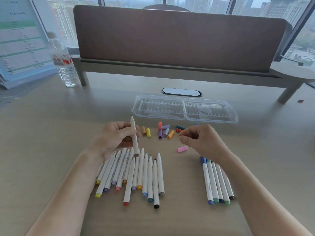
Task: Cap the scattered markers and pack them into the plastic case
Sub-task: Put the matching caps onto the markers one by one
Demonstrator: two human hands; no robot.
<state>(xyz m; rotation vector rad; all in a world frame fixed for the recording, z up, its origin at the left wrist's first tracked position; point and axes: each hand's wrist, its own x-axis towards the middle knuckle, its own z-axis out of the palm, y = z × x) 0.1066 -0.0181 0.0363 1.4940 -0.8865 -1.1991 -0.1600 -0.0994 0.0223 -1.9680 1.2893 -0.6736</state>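
Note:
My left hand (117, 135) grips an uncapped white marker (133, 133) upright, tip pointing up and brown end down. Below it, several uncapped markers (136, 174) lie fanned on the desk. My right hand (202, 140) hovers with fingers loosely curled beside a cluster of loose coloured caps (166, 131), and nothing shows in its fingers. A pink cap (182, 149) lies alone just left of that hand. Several capped markers (216, 181) lie under my right wrist. The clear plastic case (185, 108) lies open and empty behind the caps.
A water bottle (64, 63) stands at the back left beside a leaning printed sheet (20, 40). A raised shelf with a brown divider panel (179, 40) spans the back of the desk. An oval cable port (181, 91) sits just behind the case.

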